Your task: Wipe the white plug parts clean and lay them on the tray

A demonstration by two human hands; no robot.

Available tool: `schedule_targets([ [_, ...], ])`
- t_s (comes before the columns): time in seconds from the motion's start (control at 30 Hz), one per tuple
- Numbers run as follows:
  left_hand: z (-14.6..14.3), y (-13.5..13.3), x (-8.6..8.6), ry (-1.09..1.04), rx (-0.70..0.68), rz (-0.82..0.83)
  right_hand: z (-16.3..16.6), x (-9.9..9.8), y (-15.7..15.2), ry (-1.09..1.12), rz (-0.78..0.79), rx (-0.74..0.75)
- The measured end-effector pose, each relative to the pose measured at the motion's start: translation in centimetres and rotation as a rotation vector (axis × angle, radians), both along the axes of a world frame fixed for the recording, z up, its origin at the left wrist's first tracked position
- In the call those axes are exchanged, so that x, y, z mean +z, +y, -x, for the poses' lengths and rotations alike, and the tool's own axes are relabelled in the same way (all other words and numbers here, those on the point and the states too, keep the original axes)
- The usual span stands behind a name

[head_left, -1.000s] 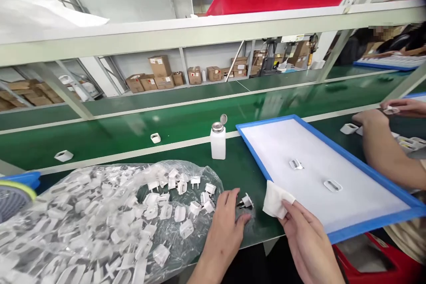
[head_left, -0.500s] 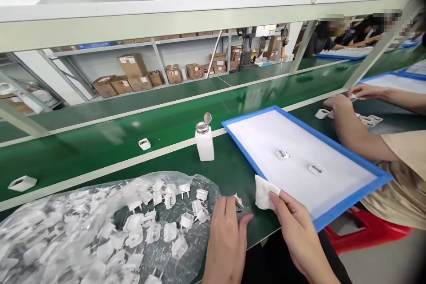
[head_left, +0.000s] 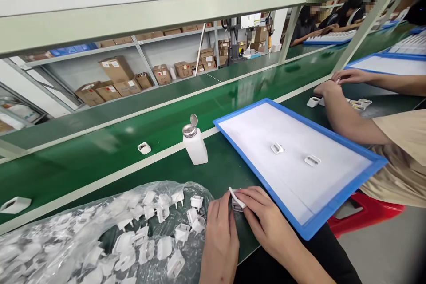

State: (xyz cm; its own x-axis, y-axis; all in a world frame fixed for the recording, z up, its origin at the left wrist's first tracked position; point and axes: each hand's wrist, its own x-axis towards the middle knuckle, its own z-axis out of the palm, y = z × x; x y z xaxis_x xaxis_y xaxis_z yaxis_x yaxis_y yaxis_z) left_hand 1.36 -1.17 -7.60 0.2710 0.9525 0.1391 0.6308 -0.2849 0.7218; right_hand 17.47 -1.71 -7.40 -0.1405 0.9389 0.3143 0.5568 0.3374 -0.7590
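My left hand (head_left: pixel 220 233) is closed at the table's front edge, by the plastic bag, around a small plug housing (head_left: pixel 236 207) that is mostly hidden by the fingers. My right hand (head_left: pixel 266 219) pinches a folded white cloth (head_left: pixel 235 196) against that housing, so both hands meet there. Left of them, the clear plastic bag (head_left: pixel 196 259) lies spread, with many white plug housings (head_left: pixel 164 248) in and on it, some with prongs showing. To the right, a blue-rimmed white tray (head_left: pixel 258 176) holds two white pieces, one an oval frame (head_left: pixel 312 160).
Behind my hands stands a white pump bottle (head_left: pixel 196 147) with its metal lid raised. Two white shells, one a small open shell (head_left: pixel 144 147), lie on the green belt. A co-worker's arm (head_left: pixel 342 113) reaches in at right, above a red stool (head_left: pixel 369 213). A shelf rail (head_left: pixel 149 4) crosses overhead.
My right hand has moved left from the tray's edge, bringing the cloth onto the housing in my left hand. The camera view has shifted a little.
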Motion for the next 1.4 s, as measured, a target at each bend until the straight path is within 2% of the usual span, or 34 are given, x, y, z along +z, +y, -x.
schedule_targets([
  [0.17,-1.8,-1.4,-0.7,-0.009,0.201,0.039,-0.5,0.8,0.0,0.056,0.102,0.046],
  [0.23,-2.4,-1.4,-0.9,-0.024,0.225,0.019,-0.7,1.4,-0.1,0.073,0.163,0.074],
  [0.4,-0.6,-0.3,-0.1,0.008,0.071,0.028,-1.1,1.8,-0.9,-0.011,0.148,0.13],
  [0.5,0.9,0.1,0.6,0.027,-0.009,0.042,-1.2,0.6,-1.9,-0.16,0.049,0.167],
  [0.57,1.4,0.1,0.7,0.032,-0.034,-0.034,-1.2,-0.3,-2.6,-0.257,-0.037,0.19],
  [0.63,1.5,0.0,0.5,0.052,-0.049,-0.131,-1.1,-1.0,-3.2,-0.338,-0.12,0.215],
  [0.73,1.3,-0.2,0.0,0.086,-0.061,-0.256,-0.7,-0.9,-3.0,-0.399,-0.2,0.237],
  [0.9,1.2,-0.4,-0.5,0.119,-0.071,-0.359,0.6,-0.1,-1.7,-0.385,-0.18,0.123],
  [1.03,1.3,-0.2,-1.1,0.169,-0.034,-0.427,0.9,-0.8,-2.7,-0.429,-0.411,0.116],
  [1.1,1.6,0.0,-1.3,0.191,-0.053,-0.454,0.9,-1.0,-3.4,-0.438,-0.47,0.138],
  [1.27,2.3,0.7,-0.8,0.161,-0.168,-0.443,1.2,-1.3,-3.9,-0.395,-0.338,0.121],
  [1.4,2.3,0.8,-0.5,0.092,-0.18,-0.435,1.7,-2.4,-3.9,-0.335,-0.288,0.086],
])
